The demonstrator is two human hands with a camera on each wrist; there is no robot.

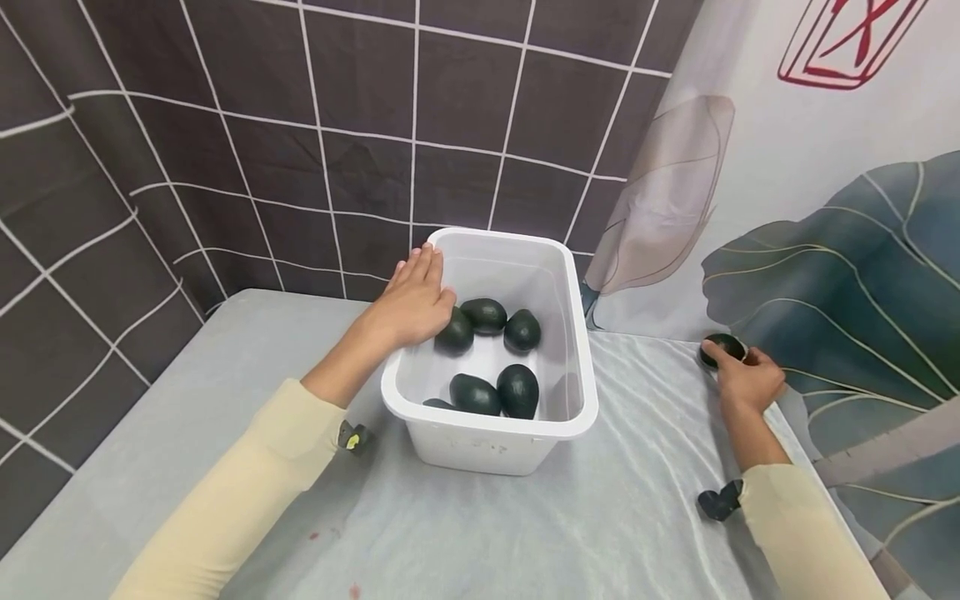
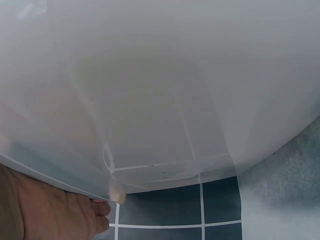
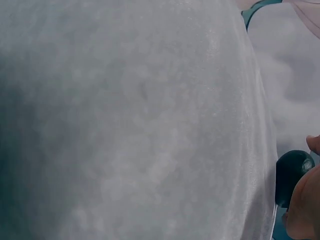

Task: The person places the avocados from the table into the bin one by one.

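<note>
A white plastic tub (image 1: 489, 430) stands on the cloth-covered table with several dark green avocados (image 1: 518, 390) lying on its floor. Over the tub's left rim lies my left hand (image 1: 415, 302), its fingers straight and pointing away; in the left wrist view that hand (image 2: 60, 215) appears low at the left, against the tub's wall (image 2: 150, 100). At the far right edge of the table, my right hand (image 1: 750, 383) grips a single avocado (image 1: 726, 342) between thumb and fingers. The right wrist view catches this avocado (image 3: 290, 175) at its right border, partly covered by the hand.
A pale grey cloth (image 1: 637, 500) covers the table, wrinkled on the right. Behind hangs a dark curtain (image 1: 360, 167) with white grid lines, and on the right a leaf-patterned curtain (image 1: 847, 275) meets the table's edge. Each wrist carries a small dark camera (image 1: 720, 502).
</note>
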